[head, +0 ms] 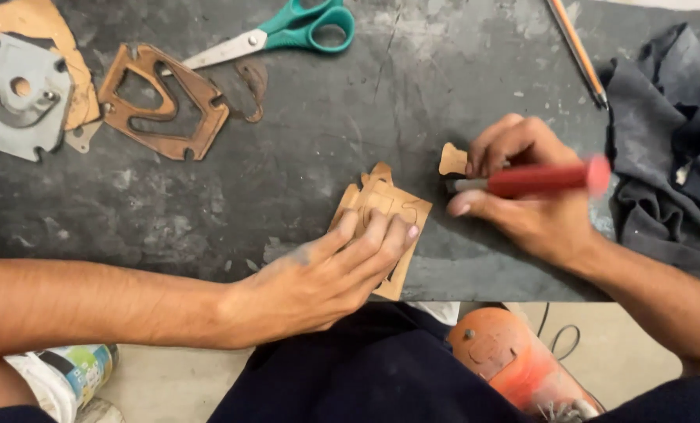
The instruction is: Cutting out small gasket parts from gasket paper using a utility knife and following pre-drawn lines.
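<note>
Left hand [326, 270] pressed flat, fingers [381, 235] spread narrow and lying on a tan sheet piece [389, 205] at the near edge of the dark desk [287, 172]; nothing pinched, only held down. Right hand [530, 196] curled round a red-handled cutting tool [542, 178], fingers closed on the handle, thumb underneath.

Tool lying almost level across the view, long axis left to right, grey tip toward the tan sheet piece and just short of its right edge, rounded red end toward the dark cloth [671, 149]. Sheet piece tilted, long axis from upper left down to the desk edge, lower corner overhanging it slightly.

Risk, as a judgement: tip aimed toward the left fingertips, well within reach of a slip; a sudden give in the sheet likely to send the point into them. Sheet near the edge, so a hard push liable to slide it off toward the lap.

Small tan offcut [452, 159] just beside the right fingers. Farther back: green-handled scissors [287, 33], a brown cut-out gasket [164, 102], a grey metal plate [19, 95], a pencil [577, 51].
</note>
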